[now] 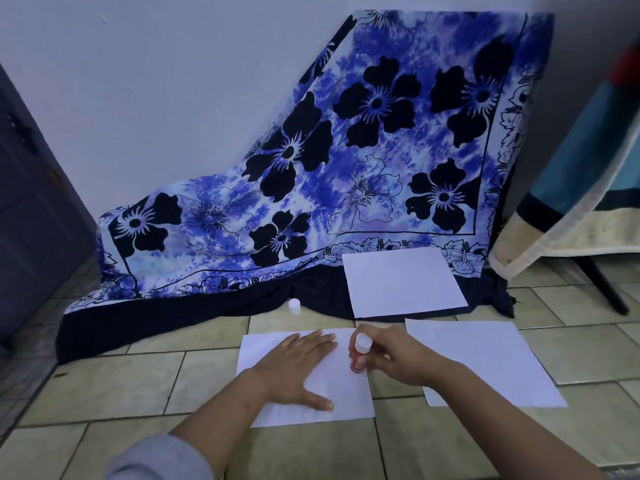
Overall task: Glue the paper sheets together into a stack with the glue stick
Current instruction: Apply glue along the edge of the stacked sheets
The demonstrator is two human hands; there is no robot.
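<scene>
While L hand [294, 370] lies flat, fingers [317, 341] straight, on sheet [349, 396], R hand [398, 358] fingers pinch glue stick [360, 346].

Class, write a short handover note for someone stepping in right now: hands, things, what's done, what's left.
Left hand lies flat on the near sheet.
Right hand grips the glue stick, its lower end on that sheet.
Cap stands by the cloth.
The right sheet and the far sheet lie apart, unstacked.
Done: cap off.
Left: glue and stack all three.
</scene>
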